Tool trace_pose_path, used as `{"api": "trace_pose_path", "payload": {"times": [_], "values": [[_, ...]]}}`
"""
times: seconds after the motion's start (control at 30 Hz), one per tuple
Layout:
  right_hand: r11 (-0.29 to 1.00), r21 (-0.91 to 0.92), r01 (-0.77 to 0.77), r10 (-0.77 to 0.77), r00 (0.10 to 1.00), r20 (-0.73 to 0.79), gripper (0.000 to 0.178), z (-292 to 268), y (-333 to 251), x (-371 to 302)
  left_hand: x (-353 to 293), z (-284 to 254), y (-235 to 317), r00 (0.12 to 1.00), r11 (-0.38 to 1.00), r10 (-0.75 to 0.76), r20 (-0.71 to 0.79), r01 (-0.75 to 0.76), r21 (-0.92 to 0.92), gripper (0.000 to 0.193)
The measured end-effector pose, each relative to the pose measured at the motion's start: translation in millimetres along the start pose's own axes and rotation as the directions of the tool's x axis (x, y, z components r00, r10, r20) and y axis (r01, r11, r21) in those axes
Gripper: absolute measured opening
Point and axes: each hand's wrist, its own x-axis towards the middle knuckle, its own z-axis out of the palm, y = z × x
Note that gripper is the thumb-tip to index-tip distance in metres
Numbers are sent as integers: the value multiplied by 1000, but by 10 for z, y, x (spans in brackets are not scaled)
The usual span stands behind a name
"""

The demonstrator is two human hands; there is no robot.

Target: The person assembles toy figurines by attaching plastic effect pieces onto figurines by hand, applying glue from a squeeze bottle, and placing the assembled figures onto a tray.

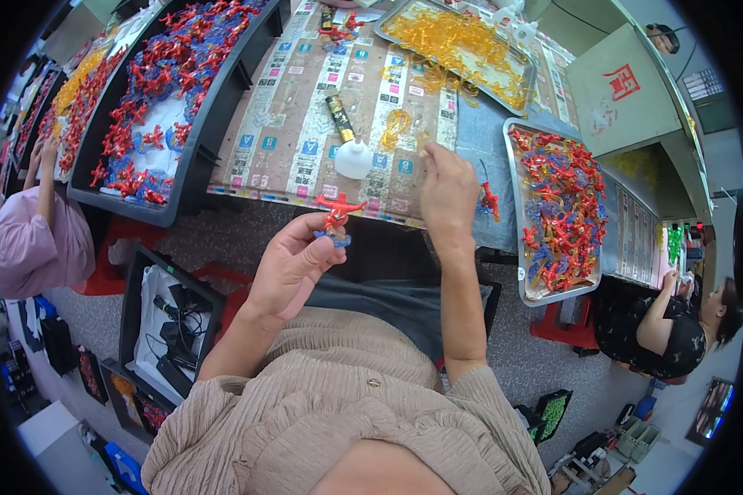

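My left hand (293, 262) is closed on a small figurine (336, 216) with a red, arms-spread body and a translucent blue base, held up just off the table's front edge. To the right, my right hand (448, 194) reaches over the table with its fingers pinched together. Whatever lies between those fingertips, if anything, is too small to make out. Between the hands stands a white squeeze bottle (353, 160), and a black and gold tube (338, 117) lies behind it. A few translucent yellow pieces (396, 129) lie left of my right fingertips. Another red figurine (489, 200) rests right of that hand.
A black crate (191, 157) of red and blue figurines stands at the left. On the right is a metal tray (513, 177) of similar figurines; a tray (516, 107) of yellow pieces sits at the back. Co-workers sit on both sides. A box of cables (132, 322) is lower left.
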Motion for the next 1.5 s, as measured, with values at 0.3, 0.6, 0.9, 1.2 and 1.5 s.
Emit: {"api": "trace_pose_path", "payload": {"times": [0.3, 0.6, 0.9, 1.2, 1.5], "values": [[345, 812, -471, 177, 882, 437, 17, -474, -251, -532, 12, 24, -68, 1000, 999, 10, 13, -11, 46, 44], [473, 808, -352, 41, 925, 379, 17, -502, -409, -801, 2, 122, -104, 997, 987, 54, 47, -60, 151, 43], [590, 765, -258, 27, 953, 301, 18, -576, -460, -800, 11, 166, -118, 985, 940, 120, 122, -152, 305, 42], [693, 691, -207, -9, 956, 295, 19, -631, -465, -789, 3, 148, -142, 978, 904, 138, 155, -188, 383, 39], [689, 687, -232, 3, 949, 317, 19, -604, -438, -807, -6, 191, -154, 990, 900, 92, 105, -128, 417, 36]]}}
